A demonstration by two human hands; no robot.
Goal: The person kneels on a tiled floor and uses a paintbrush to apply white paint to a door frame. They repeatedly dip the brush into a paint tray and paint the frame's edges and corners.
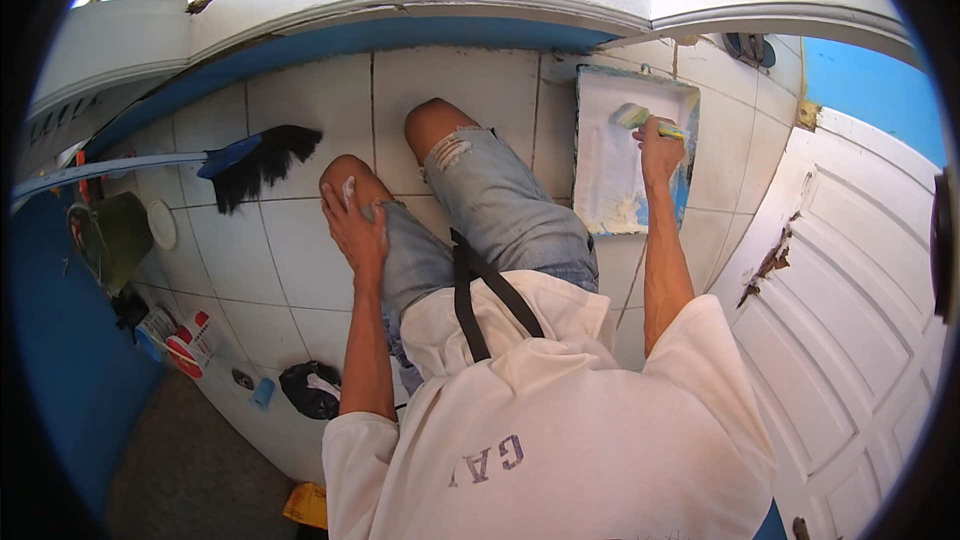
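My right hand (pixel 660 152) is closed round the handle of a paintbrush (pixel 630 117). Its pale bristles point left over a paint tray (pixel 577 155) smeared with white and some blue; whether they touch the paint I cannot tell. White paint (pixel 612 165) coats the tray's inside. On my left knee lies my left hand (pixel 357 225), fingers apart and holding nothing, with white smears on its back. I sit with both knees bent, in torn denim shorts (pixel 500 185).
A broom (pixel 255 162) with black bristles reaches in from the left. White tiles (pixel 310 90) cover the floor. At right leans a white panelled door (pixel 850 310) with a damaged edge. A black plastic bag (pixel 310 390), a blue cup (pixel 262 394) and a red-and-white container (pixel 190 343) stand lower left.
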